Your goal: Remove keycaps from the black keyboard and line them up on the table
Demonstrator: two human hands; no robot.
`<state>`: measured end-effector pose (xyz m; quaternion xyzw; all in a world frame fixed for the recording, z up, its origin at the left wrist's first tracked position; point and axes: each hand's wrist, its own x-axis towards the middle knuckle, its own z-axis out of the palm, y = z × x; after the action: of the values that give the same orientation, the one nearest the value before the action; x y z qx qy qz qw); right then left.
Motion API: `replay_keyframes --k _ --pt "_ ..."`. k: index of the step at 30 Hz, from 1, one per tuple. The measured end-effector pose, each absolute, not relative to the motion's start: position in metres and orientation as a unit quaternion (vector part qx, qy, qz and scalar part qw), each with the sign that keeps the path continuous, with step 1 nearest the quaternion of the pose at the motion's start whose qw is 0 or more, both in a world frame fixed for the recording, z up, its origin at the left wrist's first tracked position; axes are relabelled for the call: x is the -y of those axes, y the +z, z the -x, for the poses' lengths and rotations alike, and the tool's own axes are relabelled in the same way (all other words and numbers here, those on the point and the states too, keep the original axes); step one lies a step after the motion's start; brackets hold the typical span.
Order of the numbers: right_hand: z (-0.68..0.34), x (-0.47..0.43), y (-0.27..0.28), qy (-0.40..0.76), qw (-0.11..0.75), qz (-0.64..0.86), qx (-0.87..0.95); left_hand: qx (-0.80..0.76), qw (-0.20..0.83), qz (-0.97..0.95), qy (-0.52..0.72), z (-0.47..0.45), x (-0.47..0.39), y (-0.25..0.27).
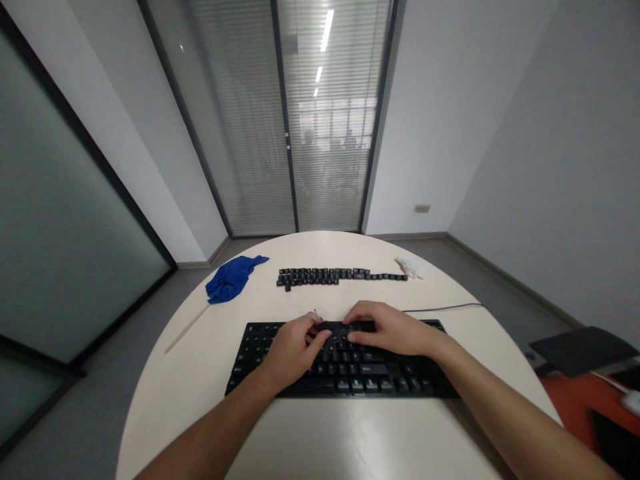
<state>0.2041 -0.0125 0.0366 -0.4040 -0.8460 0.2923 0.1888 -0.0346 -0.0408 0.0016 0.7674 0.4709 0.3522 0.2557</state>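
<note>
A black keyboard (370, 387) lies on the round table, and both my hands are over its far middle part. My left hand (295, 347) is closed, with thumb and fingers drawn together at the far edge of the keys; a small dark piece shows at the fingertips, too unclear to name. Just to the right, my right hand (390, 328) rests on the keyboard, its thumb and index finger bent and apart, with keys visible between them. Beyond the keyboard, several loose black keycaps (320, 275) lie lined up in rows.
A blue cloth (233, 279) on a wooden stick (187, 327) lies at the left of the round table (260, 440). A crumpled white tissue or cloth (410, 267) sits at the far right. The cable (443, 308) runs off the right edge, and a chair (583, 350) stands beyond.
</note>
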Motion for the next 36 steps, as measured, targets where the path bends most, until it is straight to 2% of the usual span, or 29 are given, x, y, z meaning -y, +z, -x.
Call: replay_keyframes --k 4,19,26,36 --pt "-0.216 0.025 0.034 0.327 0.153 0.366 0.858 -0.474 0.246 -0.768 0.354 0.035 0.041 0.002" --pt "-0.2 0.022 0.017 0.344 0.203 0.337 0.852 -0.468 0.224 -0.782 0.347 0.035 0.043 0.01" --pt "-0.199 0.023 0.016 0.341 0.203 0.343 0.851 -0.474 0.271 -0.772 0.324 0.035 0.041 0.009" --pt "-0.199 0.022 0.016 0.336 0.21 0.34 0.853 -0.408 0.191 -0.845 0.289 0.035 0.046 0.009"
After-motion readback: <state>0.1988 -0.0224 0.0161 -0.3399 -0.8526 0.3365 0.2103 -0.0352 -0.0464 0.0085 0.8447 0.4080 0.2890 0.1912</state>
